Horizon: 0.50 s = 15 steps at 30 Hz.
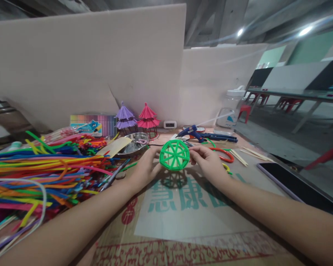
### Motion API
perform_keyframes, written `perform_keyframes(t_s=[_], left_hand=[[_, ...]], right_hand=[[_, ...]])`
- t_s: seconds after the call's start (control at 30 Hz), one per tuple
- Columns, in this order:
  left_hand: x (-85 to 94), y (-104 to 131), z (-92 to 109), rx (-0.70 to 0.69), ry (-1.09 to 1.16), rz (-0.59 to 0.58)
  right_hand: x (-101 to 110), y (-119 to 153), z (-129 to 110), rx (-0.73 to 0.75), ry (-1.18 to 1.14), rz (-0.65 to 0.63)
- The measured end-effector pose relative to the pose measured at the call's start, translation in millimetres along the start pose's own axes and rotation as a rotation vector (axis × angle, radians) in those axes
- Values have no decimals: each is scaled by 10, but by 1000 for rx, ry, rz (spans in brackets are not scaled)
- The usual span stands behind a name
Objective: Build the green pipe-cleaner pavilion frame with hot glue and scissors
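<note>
Right now I'm holding the green pipe-cleaner dome (174,154) above the cardboard sheet (183,214), my left hand (146,168) and right hand (208,160) pinching its opposite rims; loose pipe cleaners (44,166) are lying left, a glue gun (192,133) behind.

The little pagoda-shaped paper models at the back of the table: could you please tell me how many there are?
2: a purple pagoda model and a pink pagoda model, side by side against the back board, behind the metal bowl. None seems hidden.

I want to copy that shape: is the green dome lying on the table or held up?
Held up: both hands grip the green pipe-cleaner dome, and its shadow falls on the cardboard below.
</note>
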<state>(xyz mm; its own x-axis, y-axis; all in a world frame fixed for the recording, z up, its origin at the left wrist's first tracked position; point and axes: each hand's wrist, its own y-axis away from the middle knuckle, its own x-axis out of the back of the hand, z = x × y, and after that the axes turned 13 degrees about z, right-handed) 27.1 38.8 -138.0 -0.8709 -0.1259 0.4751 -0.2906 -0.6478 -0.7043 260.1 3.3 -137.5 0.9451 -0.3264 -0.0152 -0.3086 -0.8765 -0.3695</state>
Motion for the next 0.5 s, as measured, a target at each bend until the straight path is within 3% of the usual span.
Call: perform_keyframes(t_s=[0.33,0.5], left_hand=[[-21,-2,-30,29,7,-39],[-19,-2,-25,111,68,-81]], right_hand=[[41,-3,-117,126,72,-32],[39,38,-176,109,85,-12]])
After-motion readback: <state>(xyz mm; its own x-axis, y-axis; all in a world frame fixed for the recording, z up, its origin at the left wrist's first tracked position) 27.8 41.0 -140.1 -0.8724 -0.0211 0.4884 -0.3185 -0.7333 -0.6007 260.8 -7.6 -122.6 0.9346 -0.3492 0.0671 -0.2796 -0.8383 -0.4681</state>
